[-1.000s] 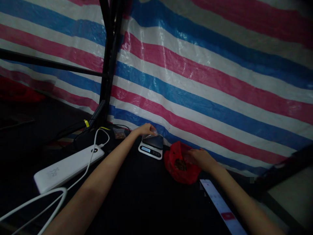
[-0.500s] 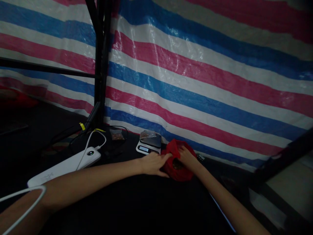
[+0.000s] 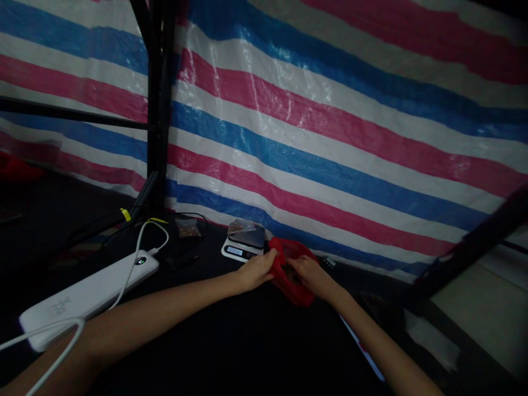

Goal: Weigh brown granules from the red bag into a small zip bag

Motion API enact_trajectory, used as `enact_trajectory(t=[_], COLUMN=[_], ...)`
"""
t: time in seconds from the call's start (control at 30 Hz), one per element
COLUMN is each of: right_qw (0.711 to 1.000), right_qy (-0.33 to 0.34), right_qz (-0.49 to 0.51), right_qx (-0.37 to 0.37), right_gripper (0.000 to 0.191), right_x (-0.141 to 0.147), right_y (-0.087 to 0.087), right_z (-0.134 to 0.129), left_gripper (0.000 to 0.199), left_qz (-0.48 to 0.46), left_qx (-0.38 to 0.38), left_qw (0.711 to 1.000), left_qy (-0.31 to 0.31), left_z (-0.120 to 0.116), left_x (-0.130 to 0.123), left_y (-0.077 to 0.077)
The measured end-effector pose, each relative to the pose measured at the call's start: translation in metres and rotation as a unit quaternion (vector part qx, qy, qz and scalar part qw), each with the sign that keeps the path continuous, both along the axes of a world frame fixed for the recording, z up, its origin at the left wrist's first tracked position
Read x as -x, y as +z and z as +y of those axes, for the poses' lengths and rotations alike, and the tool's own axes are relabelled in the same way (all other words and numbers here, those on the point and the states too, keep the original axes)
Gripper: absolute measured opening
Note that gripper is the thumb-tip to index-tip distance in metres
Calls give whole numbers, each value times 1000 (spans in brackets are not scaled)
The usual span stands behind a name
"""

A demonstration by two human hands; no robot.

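Observation:
A red plastic bag (image 3: 303, 297) stands on the black tabletop, its mouth open towards me with dark brownish contents inside. My left hand (image 3: 256, 271) pinches the left rim of the bag. My right hand (image 3: 312, 275) reaches into the mouth from the right, its fingers curled at the contents; what they hold, if anything, is hidden. Just left of the bag is a white digital kitchen scale (image 3: 235, 251) with a lit display. On its dark platform lies a small clear bag (image 3: 241, 226) of brownish bits.
Another small clear bag (image 3: 188, 227) lies left of the scale. A white power bank (image 3: 88, 294) with a white cable lies at the left, the cable crossing my left forearm. Behind stands a striped plastic sheet (image 3: 289, 148) and a black metal post (image 3: 157, 121).
My left hand has closed on the bag's rim; its fingers were spread beside it before. My right hand has shifted from the bag's far rim into its mouth. The view has turned slightly right.

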State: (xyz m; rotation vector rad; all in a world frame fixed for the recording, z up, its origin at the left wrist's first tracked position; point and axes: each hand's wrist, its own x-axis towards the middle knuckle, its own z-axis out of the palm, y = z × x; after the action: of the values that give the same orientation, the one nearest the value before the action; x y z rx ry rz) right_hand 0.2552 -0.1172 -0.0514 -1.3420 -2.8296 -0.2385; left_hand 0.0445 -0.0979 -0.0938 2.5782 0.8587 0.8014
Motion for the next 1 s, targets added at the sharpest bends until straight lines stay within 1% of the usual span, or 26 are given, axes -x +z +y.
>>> enact_trajectory(t=[0.1, 0.2, 0.3, 0.37, 0.47, 0.57, 0.63, 0.73, 0.77, 0.83, 0.9, 0.93, 1.0], right_qw=[995, 982, 961, 940, 898, 857, 841, 832, 833, 840, 850, 855, 863], right_qy=[-36, -60, -66, -68, -71, -79, -87, -94, -96, -99, -98, -94, -87], right_qz=[82, 165, 243, 300, 392, 468, 495, 510, 511, 506, 496, 489, 477], right_qx=[38, 71, 110, 145, 187, 203, 201, 195, 188, 168, 147, 142, 142], right_gripper=[42, 40, 40, 39, 36, 37, 39, 42, 42, 45, 48, 50, 52], right_x=[-3, -3, -2, -2, -8, -16, -22, -31, -35, -40, -45, -46, -48], right_y=[-3, -8, -14, -20, -30, -42, -48, -51, -50, -43, -33, -28, -16], right_z=[-3, -6, -7, -5, 2, 11, 19, 31, 35, 40, 41, 41, 37], left_gripper=[36, 42, 44, 45, 45, 42, 40, 41, 43, 47, 50, 51, 50], left_qz=[-78, -152, -184, -183, -180, -178, -177, -174, -169, -149, -115, -93, -46], left_qx=[28, 37, 59, 74, 76, 67, 61, 66, 73, 88, 92, 91, 104], left_qw=[996, 987, 979, 978, 979, 978, 979, 980, 980, 980, 980, 982, 986], left_qy=[-15, -40, -64, -65, -66, -79, -81, -68, -72, -102, -134, -138, -124], left_z=[4, 5, 2, 0, 0, 5, 11, 21, 24, 31, 38, 43, 52], left_x=[-3, -6, -6, -4, -3, -5, -10, -22, -26, -31, -31, -27, -16], left_y=[-2, -3, 0, 2, 5, 5, 5, 6, 7, 11, 19, 26, 42])
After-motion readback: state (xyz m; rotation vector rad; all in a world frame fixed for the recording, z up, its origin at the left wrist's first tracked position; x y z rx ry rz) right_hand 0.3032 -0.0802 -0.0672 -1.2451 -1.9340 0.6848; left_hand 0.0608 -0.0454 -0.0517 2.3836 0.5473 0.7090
